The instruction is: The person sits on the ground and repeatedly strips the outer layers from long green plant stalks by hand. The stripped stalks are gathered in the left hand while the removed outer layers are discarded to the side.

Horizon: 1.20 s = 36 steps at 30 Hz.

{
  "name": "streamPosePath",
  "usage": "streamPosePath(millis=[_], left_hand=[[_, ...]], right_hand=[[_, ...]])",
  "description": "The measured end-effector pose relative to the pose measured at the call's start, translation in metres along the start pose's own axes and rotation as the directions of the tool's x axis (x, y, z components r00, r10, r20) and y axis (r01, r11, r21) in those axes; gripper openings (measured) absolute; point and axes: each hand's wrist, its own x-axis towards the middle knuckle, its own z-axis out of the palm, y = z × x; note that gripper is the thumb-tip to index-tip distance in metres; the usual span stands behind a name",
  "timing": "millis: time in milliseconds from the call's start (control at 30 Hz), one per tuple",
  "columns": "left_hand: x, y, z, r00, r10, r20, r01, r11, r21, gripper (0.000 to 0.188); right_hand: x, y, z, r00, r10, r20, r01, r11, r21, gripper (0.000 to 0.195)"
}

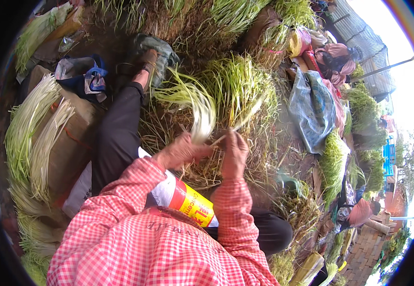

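My left hand point(181, 152) is closed around the pale base of a bunch of long green stalks point(202, 107), whose leafy ends curl up and to the left; hand and bunch are blurred. Just right of it, my right hand point(234, 152) pinches a single pale stalk point(248, 115) between thumb and fingers. Its lower end reaches toward my left hand. Beyond both hands stands a larger heap of leafy green stalks point(233, 84), with brown roots and straw around its base. A printed white, red and yellow sack point(189, 203) lies across my lap.
Sorted pale stalks point(37, 125) lie on a brown support at the left, near a blue-trimmed bag point(79, 77). More uncut bundles point(224, 18) stand at the top. A blue-grey woven sack point(312, 109) lies at the right. Two people point(335, 62) point(359, 212) sit farther right.
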Motion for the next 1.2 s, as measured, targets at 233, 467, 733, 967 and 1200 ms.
streamPosePath(millis=[233,467,733,967,1200], left_hand=[[0.010,-0.010,-0.033,0.953,0.077,-0.293,-0.202,0.883,-0.424,0.023],[0.004,0.033,-0.078,0.754,0.227,-0.616,-0.541,0.746,-0.388,0.022],[0.011,-0.007,-0.037,0.952,-0.007,-0.306,-0.185,0.784,-0.593,0.021],[0.010,-0.017,-0.038,0.893,0.056,-0.447,-0.179,0.955,-0.237,0.027],[0.013,0.014,-0.069,0.884,0.004,-0.468,-0.383,0.581,-0.718,0.024]], right_hand=[[-0.052,0.034,0.049,0.941,0.171,0.293,-0.060,0.934,-0.353,0.057],[-0.083,0.122,-0.084,0.946,0.322,-0.024,-0.215,0.573,-0.791,0.032],[-0.057,0.025,0.028,0.954,-0.032,0.297,0.242,0.666,-0.705,0.045],[-0.046,0.100,-0.007,0.994,-0.082,-0.068,-0.018,0.498,-0.867,0.035],[-0.040,0.089,0.004,0.907,0.421,-0.011,-0.419,0.901,-0.114,0.021]])
